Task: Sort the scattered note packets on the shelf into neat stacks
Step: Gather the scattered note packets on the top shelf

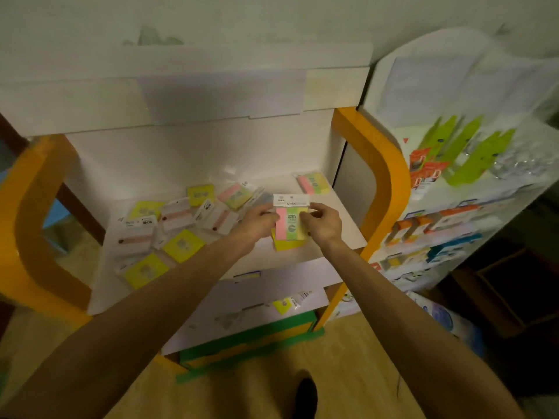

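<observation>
Two hands meet over the shelf's [338, 219] front right part, both pinching one striped packet [291, 226] held upright just above the board. Left hand [258, 220] has its fingers curled round the packet's left edge near the white header card; right hand [322, 220] nips the right edge at the same height. A yellow packet [286, 244] shows just behind the striped one's lower end; whether a hand holds it too I cannot tell.

Such a packet looks light and thin, a small paper pad in a glossy clear sleeve, so it will likely slide between fingers and flex a little. Best hold seems the stiff header card or both long edges, as now.

Several more scattered packets [181, 243] lie across the shelf's left and middle, overlapping, and a striped packet [313, 182] rests near the back right corner.
</observation>
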